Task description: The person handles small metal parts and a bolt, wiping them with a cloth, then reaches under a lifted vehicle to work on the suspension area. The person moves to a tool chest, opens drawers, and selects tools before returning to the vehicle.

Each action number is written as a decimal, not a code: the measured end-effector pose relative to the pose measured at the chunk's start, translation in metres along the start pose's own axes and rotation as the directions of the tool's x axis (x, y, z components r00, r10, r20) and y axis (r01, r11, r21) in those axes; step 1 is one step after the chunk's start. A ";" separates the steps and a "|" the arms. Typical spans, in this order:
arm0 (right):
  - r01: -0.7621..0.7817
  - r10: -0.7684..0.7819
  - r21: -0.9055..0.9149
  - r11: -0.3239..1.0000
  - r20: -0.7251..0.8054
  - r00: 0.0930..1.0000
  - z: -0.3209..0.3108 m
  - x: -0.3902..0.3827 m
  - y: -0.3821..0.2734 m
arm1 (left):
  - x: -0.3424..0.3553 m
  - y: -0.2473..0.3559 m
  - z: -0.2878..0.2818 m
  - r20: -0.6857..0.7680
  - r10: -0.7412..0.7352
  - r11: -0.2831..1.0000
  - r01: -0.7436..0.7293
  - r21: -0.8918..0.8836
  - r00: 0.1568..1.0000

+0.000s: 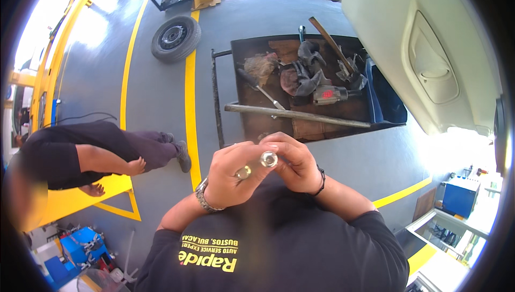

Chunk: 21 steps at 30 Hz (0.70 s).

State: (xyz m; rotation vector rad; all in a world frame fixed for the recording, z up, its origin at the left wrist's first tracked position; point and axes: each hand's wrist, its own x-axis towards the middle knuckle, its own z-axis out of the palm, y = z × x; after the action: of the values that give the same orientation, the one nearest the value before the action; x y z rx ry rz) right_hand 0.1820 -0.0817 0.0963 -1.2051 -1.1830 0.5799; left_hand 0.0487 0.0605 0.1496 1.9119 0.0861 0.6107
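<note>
Close in front of my chest, my two hands meet. My left hand is closed, with a watch at its wrist. A small shiny metal piece with a round, hollow-looking end sticks out between its thumb side and the fingers of my right hand. Another small brass-coloured round end shows at my left hand's fingers; its kind cannot be made out. My right hand has its fingers bent in against the shiny piece, and its fingertips are partly hidden.
Beyond my hands stands a low cart with an impact wrench, rags, a long metal bar and a blue tray. A wheel lies on the floor. A vehicle door hangs right; another person is left.
</note>
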 end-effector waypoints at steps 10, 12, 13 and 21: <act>0.062 -0.066 -0.043 0.997 -0.094 0.993 0.008 0.004 0.000 | -0.006 0.000 0.003 0.004 0.032 0.999 -0.031 -0.039 0.999; 0.056 -0.061 -0.052 0.997 -0.095 0.994 0.010 0.004 0.000 | -0.008 -0.002 0.001 0.008 0.040 0.999 -0.039 -0.036 0.999; 0.053 -0.057 -0.051 0.997 -0.091 0.994 0.010 0.004 0.000 | -0.010 -0.002 0.000 0.019 0.045 0.999 -0.044 -0.023 0.999; 0.055 -0.058 -0.055 0.997 -0.053 0.997 0.010 0.009 0.000 | -0.009 -0.003 -0.001 -0.010 0.095 0.995 -0.095 0.013 0.995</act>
State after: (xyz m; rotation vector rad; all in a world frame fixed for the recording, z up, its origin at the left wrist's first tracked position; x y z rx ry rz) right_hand 0.1762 -0.0703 0.0986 -1.2214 -1.1888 0.4723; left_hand 0.0410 0.0598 0.1443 1.9338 0.0059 0.6862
